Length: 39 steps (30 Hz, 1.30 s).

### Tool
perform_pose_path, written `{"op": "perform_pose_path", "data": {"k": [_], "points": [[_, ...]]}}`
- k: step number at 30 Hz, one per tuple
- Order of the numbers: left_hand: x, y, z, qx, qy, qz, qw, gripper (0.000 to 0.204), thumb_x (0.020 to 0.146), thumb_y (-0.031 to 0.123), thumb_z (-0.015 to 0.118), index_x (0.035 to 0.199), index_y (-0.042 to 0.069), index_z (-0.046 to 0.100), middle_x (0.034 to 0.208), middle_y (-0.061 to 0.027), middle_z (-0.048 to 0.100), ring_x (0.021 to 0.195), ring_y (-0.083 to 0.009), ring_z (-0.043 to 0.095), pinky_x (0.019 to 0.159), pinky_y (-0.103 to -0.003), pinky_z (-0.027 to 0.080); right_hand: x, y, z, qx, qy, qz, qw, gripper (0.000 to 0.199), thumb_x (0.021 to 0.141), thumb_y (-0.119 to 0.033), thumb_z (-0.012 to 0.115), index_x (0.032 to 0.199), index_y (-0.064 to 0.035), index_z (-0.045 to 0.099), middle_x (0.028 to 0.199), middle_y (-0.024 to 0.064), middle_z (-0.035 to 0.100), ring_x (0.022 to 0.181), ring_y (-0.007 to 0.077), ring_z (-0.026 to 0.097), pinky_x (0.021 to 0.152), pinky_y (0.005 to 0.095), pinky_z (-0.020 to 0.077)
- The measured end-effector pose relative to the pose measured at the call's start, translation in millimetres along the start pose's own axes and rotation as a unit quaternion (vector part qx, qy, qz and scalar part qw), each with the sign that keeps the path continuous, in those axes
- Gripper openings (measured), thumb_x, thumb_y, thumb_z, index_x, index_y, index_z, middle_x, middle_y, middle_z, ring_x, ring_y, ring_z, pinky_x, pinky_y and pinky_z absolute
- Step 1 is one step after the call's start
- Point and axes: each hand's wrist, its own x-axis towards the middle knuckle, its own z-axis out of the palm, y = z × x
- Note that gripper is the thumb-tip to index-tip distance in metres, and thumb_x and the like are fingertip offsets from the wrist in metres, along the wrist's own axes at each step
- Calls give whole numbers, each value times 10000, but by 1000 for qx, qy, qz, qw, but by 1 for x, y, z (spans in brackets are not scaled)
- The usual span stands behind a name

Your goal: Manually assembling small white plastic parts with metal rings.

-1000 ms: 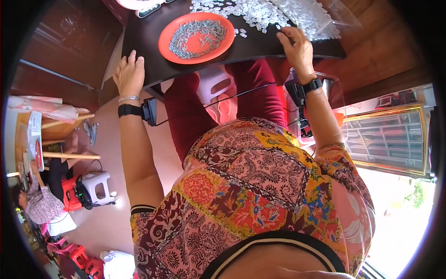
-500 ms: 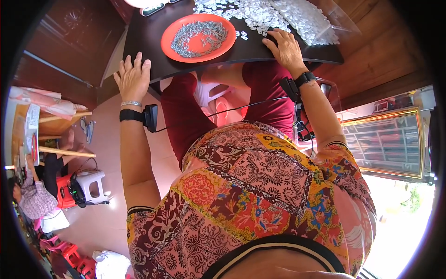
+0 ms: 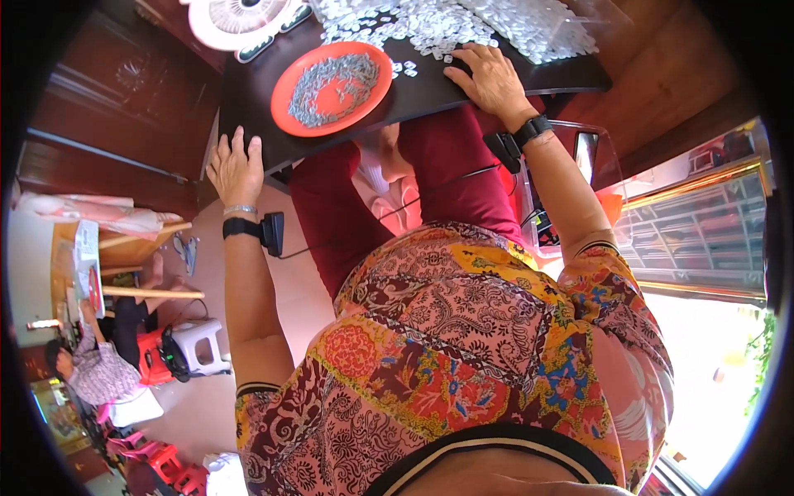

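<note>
My left hand point(image 3: 236, 169) lies on the left corner of the dark table point(image 3: 252, 107), its fingers apart and nothing in it. On the table's right part rests my right hand point(image 3: 490, 76), palm down with fingers stretched out, also holding nothing. Its fingertips come close to a scatter of small clear plastic pieces point(image 3: 413, 33). Between the hands stands an orange-red plate point(image 3: 284, 97), with many small grey screw-like pieces point(image 3: 308, 95) in a ring on it. Black bands with small devices sit on both wrists.
A clear bag point(image 3: 538, 37) heaped with more clear pieces lies at the back right. A white fan point(image 3: 240, 21) stands at the far left. Wooden panels point(image 3: 107, 107) flank the table. Leftward, another person point(image 3: 103, 372) sits near stools point(image 3: 198, 347).
The view has shifted, so the plate and table appear lower and further left, and more of the fan shows. Both hands stay on the table in much the same places.
</note>
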Motion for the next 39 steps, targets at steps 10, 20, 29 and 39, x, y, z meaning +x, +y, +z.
{"op": "perform_pose_path", "data": {"k": [10, 20, 29, 39], "points": [[-10, 0, -18, 7, -6, 19, 1000, 529, 932, 458, 408, 1381, 179, 441, 1444, -161, 382, 1349, -354, 311, 1090, -537, 225, 1, -12, -32, 22, 16, 8, 1000, 361, 838, -379, 620, 1038, -81, 655, 1129, 97, 611, 1035, 279, 551, 903, 380, 445], [-14, 11, -35, -10, 11, 53, 998, 498, 929, 366, 476, 1369, 135, 446, 1408, -203, 408, 1311, -399, 351, 1067, -491, 291, 48, -8, -76, 121, -80, -34, 989, 250, 798, -281, 658, 949, -82, 676, 877, 109, 664, 840, 283, 637, 751, 363, 512], [-17, 20, -49, -13, 28, 57, 998, 496, 889, 340, 529, 1336, 126, 494, 1389, -185, 433, 1297, -399, 365, 1050, -497, 308, 79, -54, -58, 119, -208, -72, 968, 134, 771, -153, 642, 850, -52, 603, 810, 119, 602, 762, 326, 611, 683, 408, 489], [-14, 19, -48, -61, 60, 57, 995, 485, 839, 322, 564, 1279, 120, 546, 1347, -169, 472, 1262, -412, 393, 1019, -515, 325, 108, -54, -33, 62, -218, -81, 971, 96, 806, -49, 553, 872, -33, 620, 827, 142, 644, 782, 333, 634, 689, 397, 510]]}}
